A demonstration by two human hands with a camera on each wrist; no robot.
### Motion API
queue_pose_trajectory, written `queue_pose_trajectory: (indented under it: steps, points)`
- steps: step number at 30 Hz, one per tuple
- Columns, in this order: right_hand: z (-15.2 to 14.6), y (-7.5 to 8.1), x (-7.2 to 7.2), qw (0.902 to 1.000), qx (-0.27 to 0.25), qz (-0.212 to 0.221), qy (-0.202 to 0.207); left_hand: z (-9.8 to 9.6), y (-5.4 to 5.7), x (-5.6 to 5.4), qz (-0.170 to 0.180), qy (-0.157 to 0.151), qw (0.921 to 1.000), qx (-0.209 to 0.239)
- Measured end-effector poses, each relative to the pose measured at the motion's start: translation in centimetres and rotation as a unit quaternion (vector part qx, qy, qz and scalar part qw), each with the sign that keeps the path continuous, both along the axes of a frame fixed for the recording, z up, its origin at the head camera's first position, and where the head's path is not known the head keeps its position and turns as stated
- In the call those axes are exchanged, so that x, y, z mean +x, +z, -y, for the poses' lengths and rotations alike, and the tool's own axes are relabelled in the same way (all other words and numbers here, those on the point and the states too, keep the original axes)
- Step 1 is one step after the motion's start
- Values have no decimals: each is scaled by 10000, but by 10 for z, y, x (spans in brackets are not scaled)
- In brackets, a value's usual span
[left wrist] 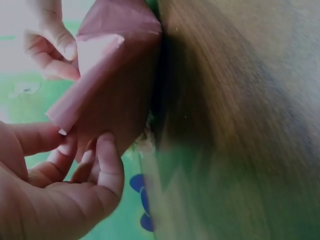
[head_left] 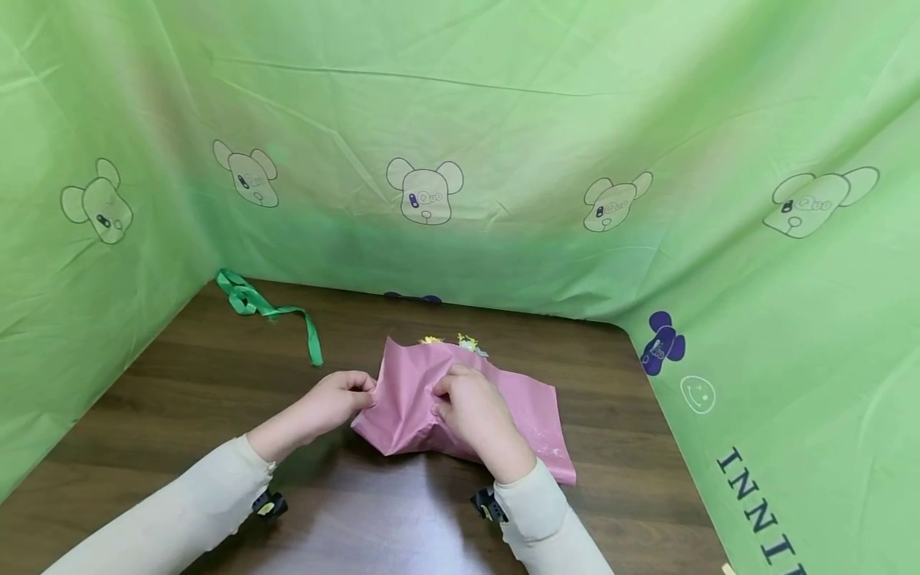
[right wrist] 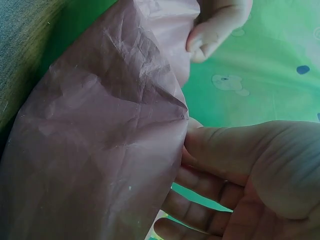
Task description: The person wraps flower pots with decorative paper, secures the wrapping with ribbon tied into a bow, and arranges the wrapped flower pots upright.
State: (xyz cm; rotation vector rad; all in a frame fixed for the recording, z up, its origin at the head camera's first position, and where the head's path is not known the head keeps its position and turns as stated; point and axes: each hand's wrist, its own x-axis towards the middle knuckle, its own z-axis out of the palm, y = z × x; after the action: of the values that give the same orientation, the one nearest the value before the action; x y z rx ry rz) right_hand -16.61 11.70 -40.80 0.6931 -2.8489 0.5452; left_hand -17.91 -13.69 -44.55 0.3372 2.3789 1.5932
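Observation:
A sheet of pink wrapping paper (head_left: 528, 407) stands folded and creased on the brown table, its near side raised. My left hand (head_left: 343, 402) pinches its left edge between thumb and fingers. Higher up, near the middle, my right hand (head_left: 470, 407) pinches a fold of the same sheet, seen close in the right wrist view, where the thumb lies at the paper's edge (right wrist: 150, 125). Small yellow flowers (head_left: 431, 340) and pale green-white flowers (head_left: 469, 344) show just behind the paper's top; their lower parts are hidden by it.
A green ribbon (head_left: 266, 307) lies loosely curled at the table's back left. Green cloth (head_left: 503, 160) printed with bear faces walls the table at the back and both sides. The wooden table (head_left: 611, 447) extends around the paper. Both wrists carry small black cameras.

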Motion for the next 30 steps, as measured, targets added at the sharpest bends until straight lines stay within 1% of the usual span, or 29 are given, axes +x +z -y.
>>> queue_pose_trajectory:
  steps: [2, 7, 9, 14, 16, 17, 24, 30]
  points:
    - [0, 1, 0, 10000, -17, 9, 15, -4, 2, -1, -119, 11, 9999, 2]
    - [0, 1, -1, 10000, -55, 58, 46, -15, 5, -1, -87, -60, 9996, 250]
    - [-1, 1, -1, 10000, -50, 52, 66, -19, 5, -1, -151, -68, 9996, 245]
    - [0, 1, -1, 9999, -39, 59, 78, -26, 6, 1, -811, 12, 9965, -219]
    - [0, 1, 0, 9999, -47, 91, 82, -29, 7, 2, -993, 27, 9946, -302]
    - [-1, 1, 0, 9999, -42, 105, 92, -30, 7, 3, -1023, 34, 9943, -312]
    - [-3, 0, -1, 9991, -214, 318, 175, -38, 10, 5, -941, 83, 9952, -255]
    - [-5, 0, -2, 9990, -241, 329, 206, -49, 13, 6, -1016, 22, 9942, -354]
